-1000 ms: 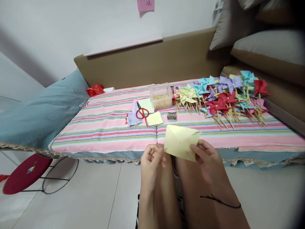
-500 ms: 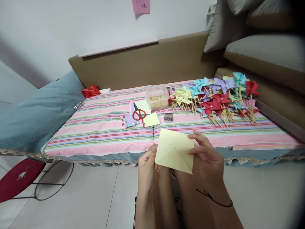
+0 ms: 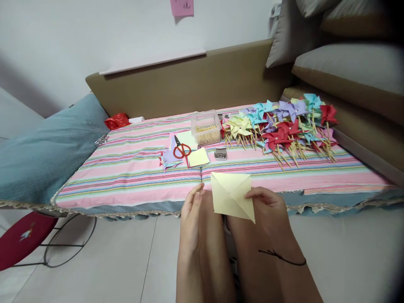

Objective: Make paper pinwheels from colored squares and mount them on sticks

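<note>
My right hand [image 3: 268, 206] pinches the right edge of a square sheet of pale yellow paper [image 3: 224, 200]. The sheet has diagonal lines running in from its corners and a small mark at the middle; I cannot tell cuts from creases everywhere. Just left of the sheet, apart from it, my left hand [image 3: 192, 206] has its fingers stretched out and holds nothing. Beyond the paper lie a stack of yellow square sheets [image 3: 198, 157], red-handled scissors [image 3: 181, 148] on paper pieces [image 3: 172, 159], and a small box of metal pins [image 3: 220, 154].
A clear plastic box [image 3: 206, 128] of wooden sticks stands farther back. Many paper pinwheels [image 3: 280, 134] on sticks are piled at the right on the striped cloth [image 3: 126, 168]. A red plastic bag [image 3: 117, 121] lies at the back left, and a red stool [image 3: 28, 235] stands on the floor.
My left hand has let go of the yellow paper and moved slightly left of it. The sheet has turned a little in my right hand, whose grip has shifted. The view has shifted slightly.
</note>
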A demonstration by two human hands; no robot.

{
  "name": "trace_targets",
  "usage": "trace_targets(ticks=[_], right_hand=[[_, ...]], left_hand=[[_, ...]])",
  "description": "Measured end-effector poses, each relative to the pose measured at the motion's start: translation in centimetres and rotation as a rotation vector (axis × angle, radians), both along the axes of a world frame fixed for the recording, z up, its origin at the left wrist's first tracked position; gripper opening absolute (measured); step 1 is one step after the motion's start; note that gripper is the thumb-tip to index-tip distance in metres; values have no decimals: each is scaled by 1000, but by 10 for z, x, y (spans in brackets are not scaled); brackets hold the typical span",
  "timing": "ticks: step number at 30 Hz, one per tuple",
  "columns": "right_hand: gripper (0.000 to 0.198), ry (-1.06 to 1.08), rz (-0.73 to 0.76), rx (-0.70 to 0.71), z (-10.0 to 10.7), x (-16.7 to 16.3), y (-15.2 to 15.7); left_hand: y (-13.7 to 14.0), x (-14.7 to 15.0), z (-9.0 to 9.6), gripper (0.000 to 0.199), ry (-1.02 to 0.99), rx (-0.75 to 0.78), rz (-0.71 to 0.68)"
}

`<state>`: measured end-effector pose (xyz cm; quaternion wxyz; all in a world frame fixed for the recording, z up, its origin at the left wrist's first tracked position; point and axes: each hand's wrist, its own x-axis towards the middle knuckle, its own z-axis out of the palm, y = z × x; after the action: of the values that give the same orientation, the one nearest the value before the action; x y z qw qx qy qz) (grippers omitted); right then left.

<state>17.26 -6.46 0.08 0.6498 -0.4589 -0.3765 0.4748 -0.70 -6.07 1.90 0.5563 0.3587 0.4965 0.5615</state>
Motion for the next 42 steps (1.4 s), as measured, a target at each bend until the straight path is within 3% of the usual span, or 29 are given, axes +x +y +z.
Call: trace_targets(ticks=[2, 8, 23, 30, 33, 35, 38, 42], right_hand=[[9, 4, 7, -25, -1, 0, 0], [8, 28, -15, -17, -7, 3, 3], [8, 34, 17, -15, -2, 0, -2], [7, 33, -10, -27, 5, -2, -3], [8, 39, -11, -27, 6, -1, -3], [9, 30, -5, -29, 5, -1, -3], [6, 55, -59, 8, 3, -6, -2], [9, 72, -105, 100, 5, -27, -3]], left_hand=[[0, 3, -2, 37, -71, -33, -18], [2, 3, -15, 15, -103, -19, 171], [-4, 1, -3, 20, -213, 28, -21], [-6, 3, -2, 20, -193, 79, -62], [-7, 7, -2, 15, -160, 122, -6], [-8, 9, 0, 30, -181, 85, -6], [-9, 13, 3, 52, -316, -18, -118], [-10, 25, 7, 51, -480, -17, -257]])
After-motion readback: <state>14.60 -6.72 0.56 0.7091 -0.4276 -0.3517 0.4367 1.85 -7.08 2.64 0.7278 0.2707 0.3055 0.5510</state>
